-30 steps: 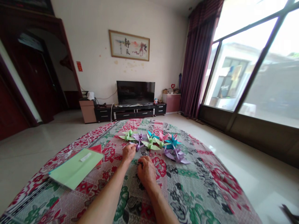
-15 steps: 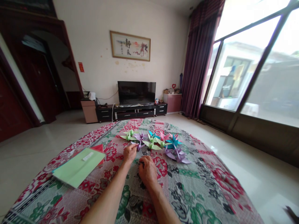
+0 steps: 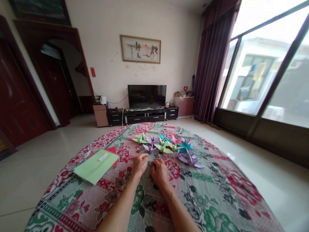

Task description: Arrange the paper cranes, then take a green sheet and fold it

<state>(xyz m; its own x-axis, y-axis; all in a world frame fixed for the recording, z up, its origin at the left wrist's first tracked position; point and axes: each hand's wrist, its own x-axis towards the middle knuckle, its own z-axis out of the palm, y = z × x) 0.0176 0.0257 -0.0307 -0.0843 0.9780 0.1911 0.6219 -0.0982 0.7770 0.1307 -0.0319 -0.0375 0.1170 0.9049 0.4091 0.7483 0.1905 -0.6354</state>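
Floral cloth [image 3: 149, 199] over round table; television [image 3: 147, 96] beyond. Small purple paper crane [image 3: 150, 149] sits among other folded cranes [image 3: 163, 148], just ahead of left hand [image 3: 140, 164], apart from it. Left fingers bent, right hand [image 3: 160, 172] curled inward; cannot tell whether either grips anything. Green paper [image 3: 95, 170] lies to left.
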